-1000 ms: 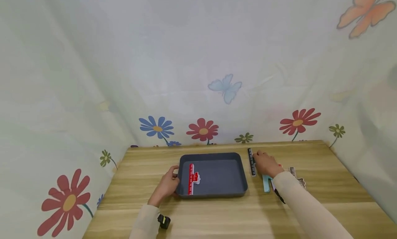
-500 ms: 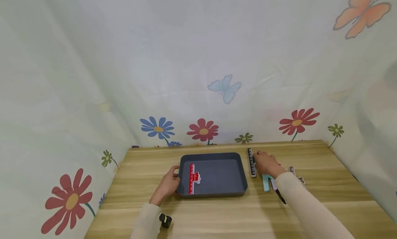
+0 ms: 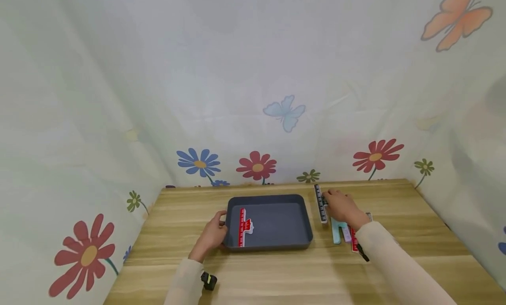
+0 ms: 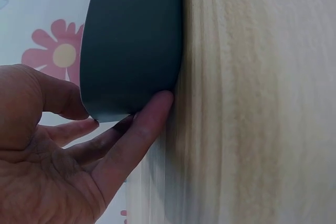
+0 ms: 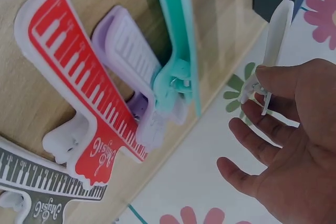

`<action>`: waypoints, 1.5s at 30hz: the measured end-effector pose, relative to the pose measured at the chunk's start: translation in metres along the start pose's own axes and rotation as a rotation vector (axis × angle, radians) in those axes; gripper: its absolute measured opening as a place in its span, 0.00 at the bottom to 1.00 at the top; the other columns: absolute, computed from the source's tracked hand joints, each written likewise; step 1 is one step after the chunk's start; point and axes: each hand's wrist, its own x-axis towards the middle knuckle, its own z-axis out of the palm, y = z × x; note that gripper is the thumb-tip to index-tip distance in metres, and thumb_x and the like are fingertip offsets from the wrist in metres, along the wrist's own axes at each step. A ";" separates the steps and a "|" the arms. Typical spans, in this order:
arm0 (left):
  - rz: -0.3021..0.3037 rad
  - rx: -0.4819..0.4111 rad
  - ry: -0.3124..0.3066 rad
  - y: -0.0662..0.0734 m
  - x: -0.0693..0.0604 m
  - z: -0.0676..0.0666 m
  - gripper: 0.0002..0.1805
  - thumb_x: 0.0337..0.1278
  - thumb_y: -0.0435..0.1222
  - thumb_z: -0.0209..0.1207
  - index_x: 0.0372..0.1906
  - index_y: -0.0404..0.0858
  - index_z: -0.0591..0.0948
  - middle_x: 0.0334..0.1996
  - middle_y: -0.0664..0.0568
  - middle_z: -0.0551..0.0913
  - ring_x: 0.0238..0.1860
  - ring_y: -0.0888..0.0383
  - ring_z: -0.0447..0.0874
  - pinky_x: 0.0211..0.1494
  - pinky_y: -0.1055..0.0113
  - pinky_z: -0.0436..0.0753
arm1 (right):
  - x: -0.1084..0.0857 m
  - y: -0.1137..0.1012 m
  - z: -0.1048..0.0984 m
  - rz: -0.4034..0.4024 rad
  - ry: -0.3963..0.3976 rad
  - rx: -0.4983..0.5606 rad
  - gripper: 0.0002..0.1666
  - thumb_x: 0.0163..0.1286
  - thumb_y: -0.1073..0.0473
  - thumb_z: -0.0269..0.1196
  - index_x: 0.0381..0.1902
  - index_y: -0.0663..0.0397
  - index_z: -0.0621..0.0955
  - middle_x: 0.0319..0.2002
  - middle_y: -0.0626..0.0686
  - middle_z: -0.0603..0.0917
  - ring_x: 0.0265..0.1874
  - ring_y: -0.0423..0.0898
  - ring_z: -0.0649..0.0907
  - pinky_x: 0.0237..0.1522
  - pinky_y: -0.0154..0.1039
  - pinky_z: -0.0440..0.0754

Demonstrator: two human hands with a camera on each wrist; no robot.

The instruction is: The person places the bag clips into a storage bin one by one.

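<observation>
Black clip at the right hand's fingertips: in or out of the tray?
Out: the head view shows the black clip, pinched by the right hand, to the right of the tray.

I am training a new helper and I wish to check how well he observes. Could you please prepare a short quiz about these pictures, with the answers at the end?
1. Which hand touches the grey tray, and what does the other hand hold?
2. True or false: three clips lie in the tray.
3. In the right wrist view, which colour is the clip between the red clip outside the tray and the turquoise clip? A) orange; B) purple; C) blue.

Key:
1. The left hand touches it; the right hand holds a black clip.
2. False; only a single clip, a red one, lies there.
3. B, the purple clip.
</observation>
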 end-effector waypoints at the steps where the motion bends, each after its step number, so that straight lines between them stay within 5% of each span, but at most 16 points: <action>1: -0.002 -0.003 0.001 0.000 0.000 0.000 0.30 0.66 0.29 0.47 0.73 0.37 0.62 0.56 0.27 0.77 0.42 0.43 0.85 0.20 0.59 0.84 | 0.000 -0.001 -0.001 -0.004 0.006 0.003 0.28 0.71 0.58 0.60 0.66 0.63 0.72 0.63 0.68 0.73 0.61 0.67 0.74 0.56 0.69 0.74; 21: 0.007 -0.018 -0.005 0.003 -0.002 -0.002 0.30 0.66 0.29 0.46 0.73 0.37 0.61 0.57 0.27 0.76 0.42 0.43 0.84 0.20 0.59 0.85 | -0.015 -0.012 -0.011 -0.034 0.096 0.074 0.28 0.72 0.56 0.59 0.65 0.63 0.72 0.61 0.65 0.76 0.58 0.64 0.77 0.55 0.68 0.75; 45: 0.017 -0.020 -0.020 0.004 -0.003 -0.003 0.29 0.67 0.29 0.46 0.73 0.36 0.61 0.56 0.27 0.76 0.42 0.44 0.84 0.20 0.59 0.84 | -0.024 -0.048 -0.030 -0.127 0.212 0.033 0.29 0.68 0.55 0.64 0.64 0.59 0.74 0.56 0.59 0.79 0.53 0.58 0.80 0.53 0.64 0.78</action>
